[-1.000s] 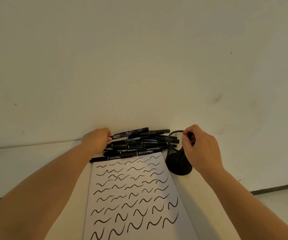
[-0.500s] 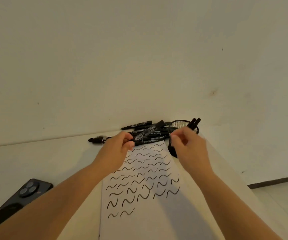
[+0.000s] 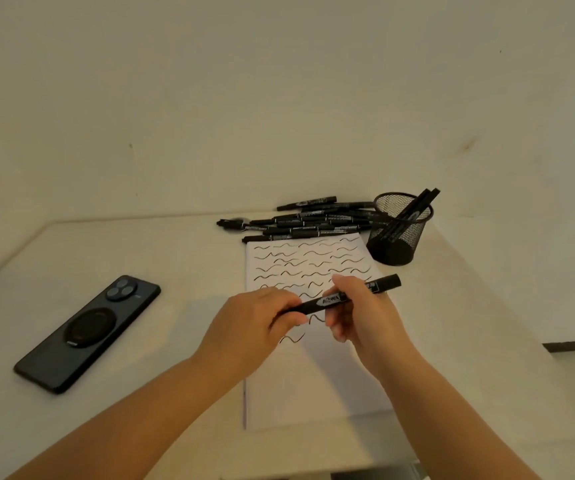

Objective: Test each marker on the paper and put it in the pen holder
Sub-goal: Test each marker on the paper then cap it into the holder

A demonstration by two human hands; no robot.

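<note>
A black marker (image 3: 327, 301) lies across both my hands above the white paper (image 3: 313, 375). My left hand (image 3: 254, 320) grips its left end, and my right hand (image 3: 362, 313) grips its middle, with the capped right end sticking out past the thumb. The paper carries several rows of black wavy test strokes. A pile of black markers (image 3: 299, 221) lies beyond the paper's far edge by the wall. To the right stands the black mesh pen holder (image 3: 398, 237) with two markers leaning in it.
A dark phone (image 3: 88, 334) lies face down on the table's left part. The pale table (image 3: 140, 258) meets the wall at the back; its right edge drops off past the pen holder, and its front edge runs below my forearms.
My left hand carried a marker from the pile back toward me over the paper. My right hand left the pen holder and took hold of that marker. The view tilted down, showing the phone.
</note>
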